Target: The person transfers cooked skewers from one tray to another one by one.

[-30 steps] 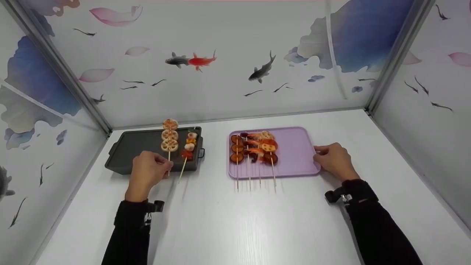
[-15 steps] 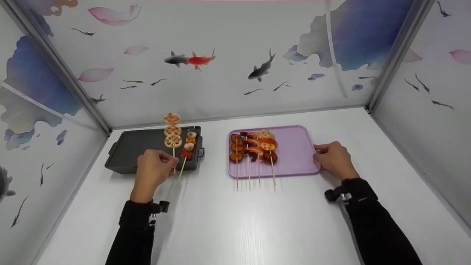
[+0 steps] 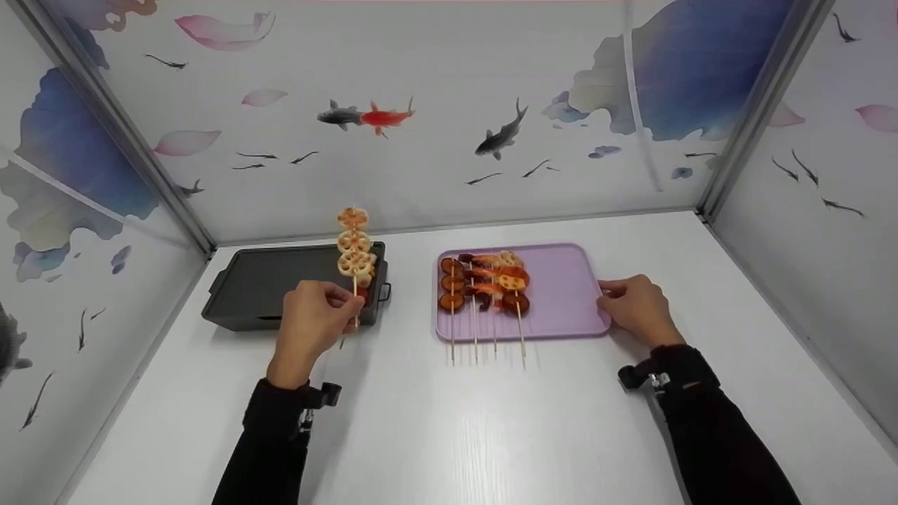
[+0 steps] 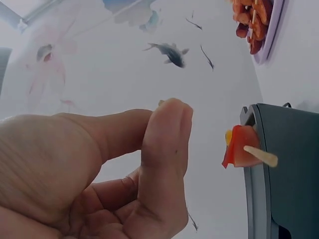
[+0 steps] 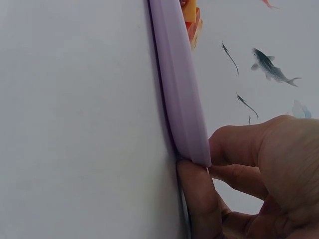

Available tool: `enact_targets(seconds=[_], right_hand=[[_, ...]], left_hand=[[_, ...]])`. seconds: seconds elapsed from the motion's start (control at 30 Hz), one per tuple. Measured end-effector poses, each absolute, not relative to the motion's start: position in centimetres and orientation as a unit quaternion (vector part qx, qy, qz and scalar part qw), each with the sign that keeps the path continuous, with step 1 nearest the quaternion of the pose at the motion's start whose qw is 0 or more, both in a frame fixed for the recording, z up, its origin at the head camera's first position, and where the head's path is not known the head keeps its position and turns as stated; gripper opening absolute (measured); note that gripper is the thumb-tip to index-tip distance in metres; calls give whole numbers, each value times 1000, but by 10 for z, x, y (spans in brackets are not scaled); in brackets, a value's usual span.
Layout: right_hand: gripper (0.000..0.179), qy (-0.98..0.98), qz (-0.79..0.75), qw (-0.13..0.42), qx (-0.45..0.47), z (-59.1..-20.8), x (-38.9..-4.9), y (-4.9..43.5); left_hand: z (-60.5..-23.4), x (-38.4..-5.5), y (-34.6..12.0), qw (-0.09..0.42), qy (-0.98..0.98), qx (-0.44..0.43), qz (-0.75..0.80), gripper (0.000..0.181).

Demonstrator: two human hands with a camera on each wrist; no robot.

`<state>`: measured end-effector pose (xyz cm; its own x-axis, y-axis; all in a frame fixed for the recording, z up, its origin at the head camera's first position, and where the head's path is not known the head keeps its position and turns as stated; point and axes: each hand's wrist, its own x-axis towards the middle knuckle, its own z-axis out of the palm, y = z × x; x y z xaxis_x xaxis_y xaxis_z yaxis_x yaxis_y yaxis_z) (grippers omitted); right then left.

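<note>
My left hand (image 3: 316, 324) pinches the stick of a lotus root skewer (image 3: 353, 242) between thumb and fingers. The skewer stands raised over the right end of a dark grey grill (image 3: 280, 277), in front of a mixed skewer (image 4: 242, 145) that lies there. In the head view, the lotus slices partly cover that mixed skewer. At the purple tray's (image 3: 561, 287) right edge, my right hand (image 3: 637, 308) pinches the rim. Eggplant-like round slices (image 3: 452, 284), shrimp skewers (image 3: 483, 272) and another mixed skewer (image 3: 514, 284) lie on the tray's left half.
A white table (image 3: 449, 421) carries the grill and tray, with a gap between them. Several stick ends overhang the tray's front edge. Printed panels (image 3: 435, 168) enclose the back and both sides.
My left hand has moved right with the lotus root skewer, which now overlaps the mixed skewer on the grill. The right hand has stayed on the tray rim.
</note>
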<state>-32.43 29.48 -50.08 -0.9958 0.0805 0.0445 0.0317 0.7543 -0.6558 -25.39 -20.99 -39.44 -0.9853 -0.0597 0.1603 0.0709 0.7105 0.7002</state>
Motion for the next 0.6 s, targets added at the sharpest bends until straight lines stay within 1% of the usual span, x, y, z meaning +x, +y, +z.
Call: enact_targets(seconds=[0.23,0.37,0.6], right_hand=[[40,-936,350,35,-29,-500,-323,296],[41,-936,350,31,-32,-499,-324,295],[42,-935,351,14,-39,-498,-324,295]], left_hand=[[-393,-255,-194,84,-910,-9,-406,14],[-393,-256,-187,92,-911,-9,-402,13],[-394,-257,-171,72,-901,-6,-428,11]])
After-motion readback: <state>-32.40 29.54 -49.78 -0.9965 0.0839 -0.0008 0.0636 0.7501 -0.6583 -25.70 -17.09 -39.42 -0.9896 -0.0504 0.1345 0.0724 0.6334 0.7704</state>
